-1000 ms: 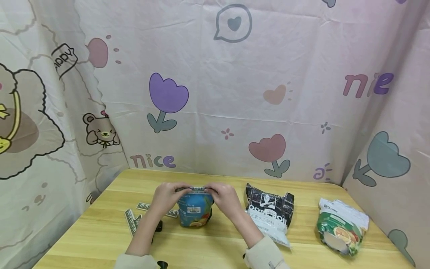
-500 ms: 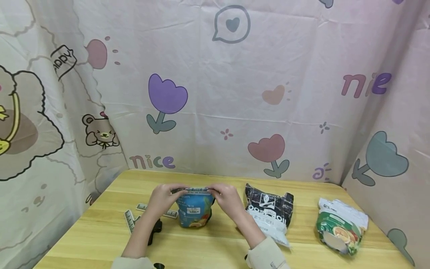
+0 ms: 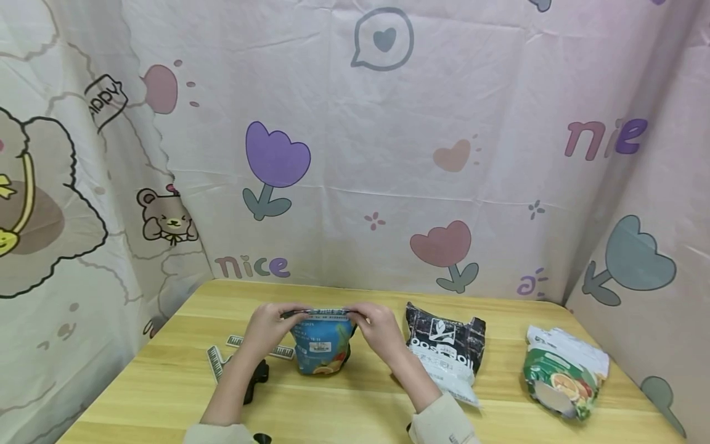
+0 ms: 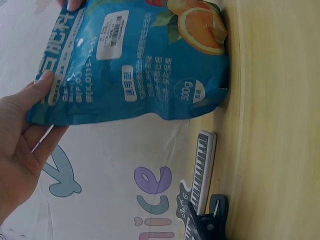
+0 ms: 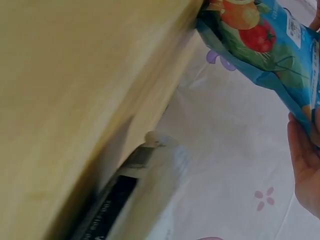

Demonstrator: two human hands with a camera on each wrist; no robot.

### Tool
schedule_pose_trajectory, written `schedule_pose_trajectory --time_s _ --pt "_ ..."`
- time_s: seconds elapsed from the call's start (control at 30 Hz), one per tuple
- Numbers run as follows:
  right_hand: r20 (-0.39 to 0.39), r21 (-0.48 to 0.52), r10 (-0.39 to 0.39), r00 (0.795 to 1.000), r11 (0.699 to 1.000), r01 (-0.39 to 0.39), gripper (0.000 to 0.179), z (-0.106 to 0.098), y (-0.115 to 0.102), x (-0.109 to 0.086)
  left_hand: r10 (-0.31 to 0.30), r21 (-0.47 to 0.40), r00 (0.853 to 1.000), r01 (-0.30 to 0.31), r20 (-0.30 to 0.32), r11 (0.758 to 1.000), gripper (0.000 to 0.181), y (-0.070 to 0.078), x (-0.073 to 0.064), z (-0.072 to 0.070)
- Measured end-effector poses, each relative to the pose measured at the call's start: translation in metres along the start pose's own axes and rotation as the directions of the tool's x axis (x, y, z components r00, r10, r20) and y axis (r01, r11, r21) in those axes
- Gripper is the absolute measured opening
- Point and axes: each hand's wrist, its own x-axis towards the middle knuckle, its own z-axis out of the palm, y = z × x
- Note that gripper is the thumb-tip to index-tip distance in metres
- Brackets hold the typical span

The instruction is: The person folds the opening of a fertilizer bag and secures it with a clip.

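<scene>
A blue fertilizer bag (image 3: 322, 345), marked 500g and printed with fruit, stands upright on the table. My left hand (image 3: 269, 328) pinches the left end of its top edge between thumb and fingers. At the opposite end, my right hand (image 3: 380, 328) grips the same edge with its thumb towards me. In the left wrist view the bag (image 4: 135, 60) shows an orange slice and a white barcode label, and the left hand's (image 4: 22, 140) thumb presses its front. The right wrist view has the bag (image 5: 265, 45) from its side, with the right hand (image 5: 305, 165) at its upper corner.
Piano-key patterned strips (image 3: 215, 362) and a black clip (image 3: 256, 379) lie left of the bag, partly behind the left forearm. On the right are a black-and-white bag (image 3: 444, 348) and a green-and-white bag (image 3: 563, 376). A printed curtain (image 3: 344, 148) hangs behind the wooden table (image 3: 333, 413).
Both hands have slid slightly apart along the top edge of the fertilizer bag, uncovering more of its middle. The bag stays in the same place.
</scene>
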Motion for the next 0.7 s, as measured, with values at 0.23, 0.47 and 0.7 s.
schedule_pose_trajectory --time_s 0.23,0.47,0.7 --pt "-0.032 0.022 0.012 0.999 1.000 -0.011 0.013 0.001 0.002 -0.002 0.014 -0.023 1.000 -0.015 -0.018 1.000 0.014 -0.003 -0.001 0.000" --pt "-0.008 0.087 0.103 0.995 0.991 -0.102 0.011 0.000 0.001 -0.003 -0.020 -0.092 1.000 0.019 -0.013 0.996 0.013 -0.008 -0.002 0.000" --pt "0.034 0.139 0.244 0.969 0.959 -0.246 0.011 -0.003 0.000 -0.005 -0.080 -0.158 0.997 0.083 0.023 0.984 0.015 -0.012 -0.006 -0.001"
